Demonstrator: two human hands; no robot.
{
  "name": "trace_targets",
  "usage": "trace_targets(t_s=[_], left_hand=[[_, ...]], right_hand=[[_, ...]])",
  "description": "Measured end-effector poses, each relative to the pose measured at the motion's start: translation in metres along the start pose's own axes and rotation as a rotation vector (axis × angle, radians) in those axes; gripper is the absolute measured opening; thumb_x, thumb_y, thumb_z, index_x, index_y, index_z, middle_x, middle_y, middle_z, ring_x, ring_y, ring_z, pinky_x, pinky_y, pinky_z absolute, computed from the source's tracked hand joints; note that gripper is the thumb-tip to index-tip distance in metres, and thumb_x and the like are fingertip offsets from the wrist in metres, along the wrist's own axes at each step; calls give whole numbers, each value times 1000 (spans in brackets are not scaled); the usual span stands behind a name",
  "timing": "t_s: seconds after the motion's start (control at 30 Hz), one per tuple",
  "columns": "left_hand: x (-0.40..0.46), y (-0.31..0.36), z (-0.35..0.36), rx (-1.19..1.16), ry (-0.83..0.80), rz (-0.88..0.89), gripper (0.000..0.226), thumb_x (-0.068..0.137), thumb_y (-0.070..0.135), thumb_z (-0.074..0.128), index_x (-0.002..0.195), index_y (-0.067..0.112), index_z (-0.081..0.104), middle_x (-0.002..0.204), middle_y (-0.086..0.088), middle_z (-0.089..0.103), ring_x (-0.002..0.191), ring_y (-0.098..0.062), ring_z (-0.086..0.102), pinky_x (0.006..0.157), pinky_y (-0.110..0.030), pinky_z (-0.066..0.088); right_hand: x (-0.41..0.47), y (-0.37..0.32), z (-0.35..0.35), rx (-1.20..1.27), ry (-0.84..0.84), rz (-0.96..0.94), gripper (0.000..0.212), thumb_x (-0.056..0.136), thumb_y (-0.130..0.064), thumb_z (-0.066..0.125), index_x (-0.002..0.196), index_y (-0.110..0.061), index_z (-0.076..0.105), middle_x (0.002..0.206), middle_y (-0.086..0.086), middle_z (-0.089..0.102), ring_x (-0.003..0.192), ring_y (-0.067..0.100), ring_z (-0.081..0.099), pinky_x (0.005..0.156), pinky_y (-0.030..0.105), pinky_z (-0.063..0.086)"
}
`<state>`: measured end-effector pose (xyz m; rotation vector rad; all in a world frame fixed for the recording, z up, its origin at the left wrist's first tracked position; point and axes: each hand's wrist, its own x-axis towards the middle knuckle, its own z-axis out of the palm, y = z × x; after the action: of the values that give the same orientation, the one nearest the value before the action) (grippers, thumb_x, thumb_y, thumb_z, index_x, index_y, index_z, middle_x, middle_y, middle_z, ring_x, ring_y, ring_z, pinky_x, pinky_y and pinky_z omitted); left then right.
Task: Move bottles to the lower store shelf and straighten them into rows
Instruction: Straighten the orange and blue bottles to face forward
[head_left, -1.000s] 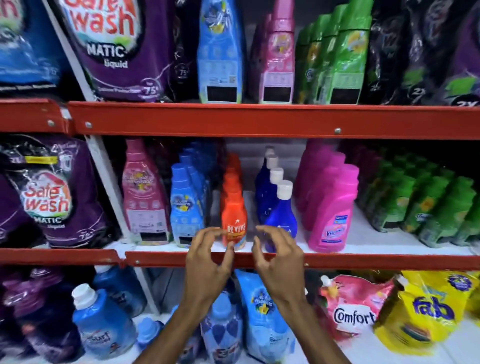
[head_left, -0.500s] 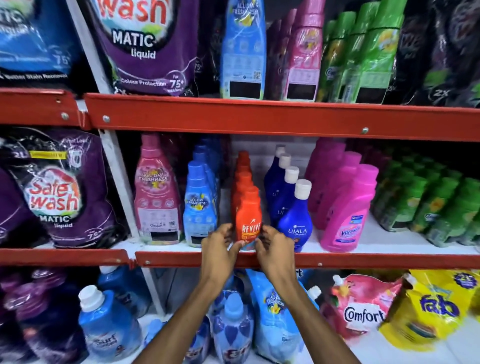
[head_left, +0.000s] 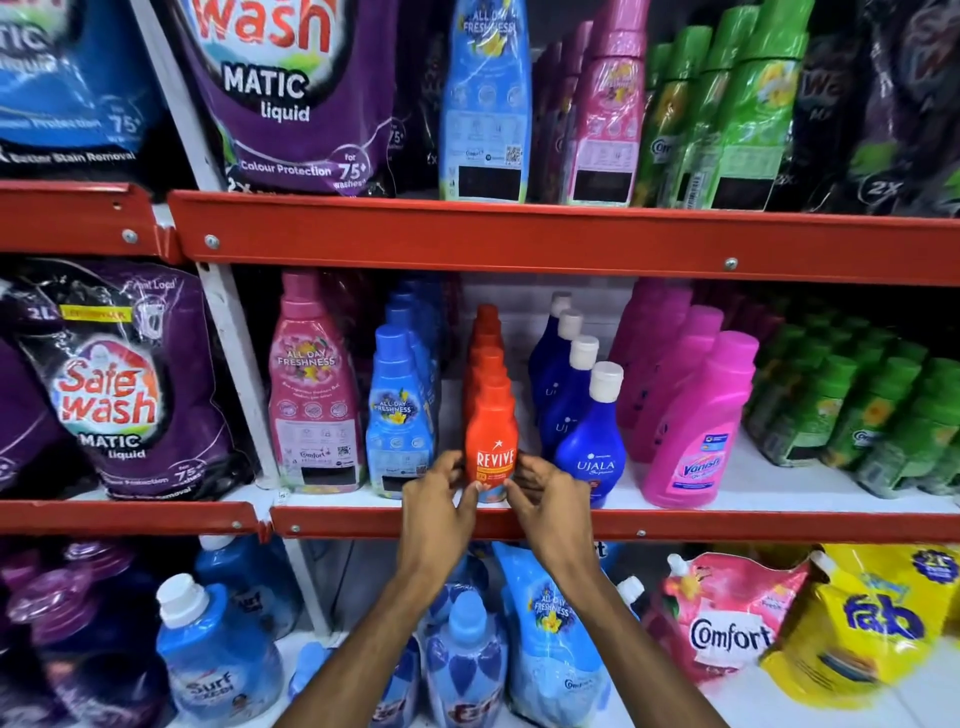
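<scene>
Orange plastic sits between both hands: the left hand (head_left: 439, 496) and the right hand (head_left: 548, 493) press their fingertips against opposite sides of the front Revive bottle (head_left: 491, 447), pinching it low on its body, near the base. That bottle stands upright at the front edge of the middle shelf (head_left: 727, 525), heading a straight row of orange bottles (head_left: 487, 353) that runs back toward the rear of the shelf.

Just to the left of the left hand stands a row of blue softener bottles (head_left: 397, 410), and beyond it a taller pink softener bottle (head_left: 311, 395). Just to the right of the right hand is a row of dark blue Ujala bottles (head_left: 589, 441) with white caps, the right hand's fingers overlapping the lower part of the front one. Further right come the pink Vanish bottles (head_left: 696, 431), then several rows of green bottles (head_left: 857, 415).

Both forearms rise from the bottom of the view, crossing in front of the lowest shelf, where blue bottles and pouches (head_left: 550, 634), a pink Comfort pouch (head_left: 727, 618) and a yellow Fab pouch (head_left: 872, 623) lie. Purple Safe Wash pouches (head_left: 119, 384) fill the bay to the left.
</scene>
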<state>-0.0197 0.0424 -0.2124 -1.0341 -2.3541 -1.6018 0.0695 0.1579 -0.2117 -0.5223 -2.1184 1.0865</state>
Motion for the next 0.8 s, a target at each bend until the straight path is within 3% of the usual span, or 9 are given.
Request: trace_targets(t_s=[0.2, 0.33, 0.47, 0.57, 0.6, 0.67, 0.73, 0.8], left_hand=[[-1, -1, 0, 35, 26, 6, 32, 88, 7, 72, 118, 16, 65, 108, 1, 78, 98, -6, 72, 91, -24, 56], [-2, 2, 2, 56, 43, 14, 31, 88, 6, 72, 117, 14, 65, 108, 0, 78, 96, -7, 72, 89, -21, 54], [0, 2, 3, 57, 57, 5, 31, 90, 6, 70, 119, 13, 66, 110, -1, 78, 98, -9, 72, 91, -21, 54], [-5, 3, 2, 24, 77, -4, 33, 90, 2, 68, 122, 9, 66, 110, 4, 75, 99, -8, 71, 87, -7, 49], [-8, 4, 1, -6, 93, -16, 35, 90, 0, 68, 124, 8, 65, 110, 6, 73, 99, -8, 71, 86, -3, 48], [-13, 6, 0, -55, 172, -12, 36, 89, -1, 68, 124, 9, 65, 112, 4, 73, 98, -8, 70, 89, -12, 52], [-20, 14, 3, -38, 293, 41, 29, 87, 0, 70, 112, 14, 68, 105, 1, 74, 94, -11, 69, 89, -24, 54], [-28, 29, 13, -22, 347, 92, 20, 85, 1, 71, 97, 17, 69, 93, 3, 72, 86, -12, 66, 83, -21, 50]], right_hand=[[2, 0, 2, 18, -6, -13, 37, 85, -9, 71, 119, -22, 70, 105, -6, 78, 96, -4, 71, 94, 27, 57], [3, -3, -1, -18, -6, -8, 39, 84, -9, 72, 121, -21, 69, 105, -3, 78, 95, -3, 71, 92, 16, 54], [5, -7, -3, -10, -28, -27, 38, 85, -10, 72, 121, -20, 69, 107, -3, 78, 97, -1, 71, 95, 26, 56], [-5, -9, -10, 2, 7, -32, 40, 86, -7, 71, 125, -10, 67, 115, 0, 75, 102, 2, 70, 97, 25, 55], [-11, -8, -15, -11, 57, -41, 37, 85, -7, 71, 122, -11, 69, 114, -1, 75, 100, 3, 71, 95, 24, 55], [-22, -5, -30, -38, 198, -100, 27, 81, -2, 70, 102, -17, 78, 99, -9, 77, 87, -3, 72, 85, 19, 56], [-28, -2, -48, -36, 333, -142, 28, 75, 5, 67, 82, -19, 78, 84, -14, 74, 79, -3, 69, 76, 17, 55], [-27, 4, -65, -40, 442, -150, 29, 72, 9, 65, 75, -18, 74, 78, -9, 71, 74, -1, 66, 71, 20, 53]])
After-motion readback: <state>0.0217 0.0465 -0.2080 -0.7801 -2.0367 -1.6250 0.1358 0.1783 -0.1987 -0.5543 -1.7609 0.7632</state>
